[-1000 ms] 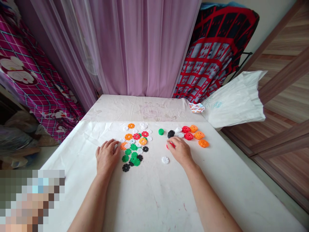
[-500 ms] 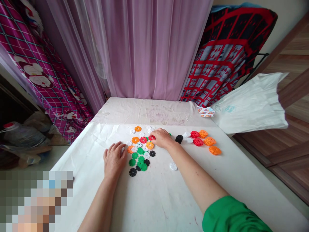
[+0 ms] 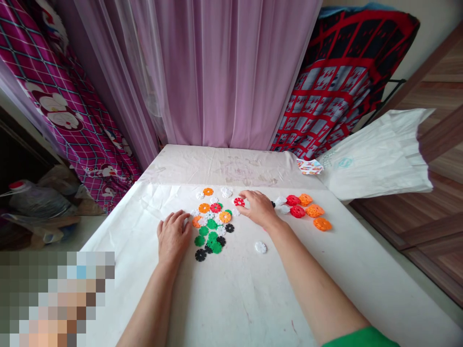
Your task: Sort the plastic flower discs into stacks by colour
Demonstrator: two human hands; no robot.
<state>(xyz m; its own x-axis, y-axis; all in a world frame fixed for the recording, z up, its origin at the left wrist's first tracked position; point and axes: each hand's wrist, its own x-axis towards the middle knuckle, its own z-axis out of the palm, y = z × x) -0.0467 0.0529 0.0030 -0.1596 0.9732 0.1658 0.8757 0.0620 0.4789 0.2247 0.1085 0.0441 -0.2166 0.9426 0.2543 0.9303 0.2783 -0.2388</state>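
Loose notched plastic discs lie in a mixed pile on the table, with green discs (image 3: 212,239), a black disc (image 3: 200,255), an orange disc (image 3: 204,208) and white ones among them. My right hand (image 3: 259,208) pinches a red notched disc (image 3: 239,202) by its edge, just right of the pile. On the pile's left side my left hand (image 3: 174,236) rests on the cloth, fingers stretched out and holding nothing. Its fingertips are close to an orange disc (image 3: 197,221). A white disc (image 3: 261,247) lies apart, nearer to me.
Right of my right hand are groups of red discs (image 3: 297,212), orange discs (image 3: 314,210) and white discs (image 3: 280,201). A white bag (image 3: 379,154) lies over the table's far right corner. Purple curtains (image 3: 231,72) hang behind. A pixelated patch covers the lower left.
My right hand has moved right, away from the pile, carrying the red disc with it. The left hand stays beside the pile.
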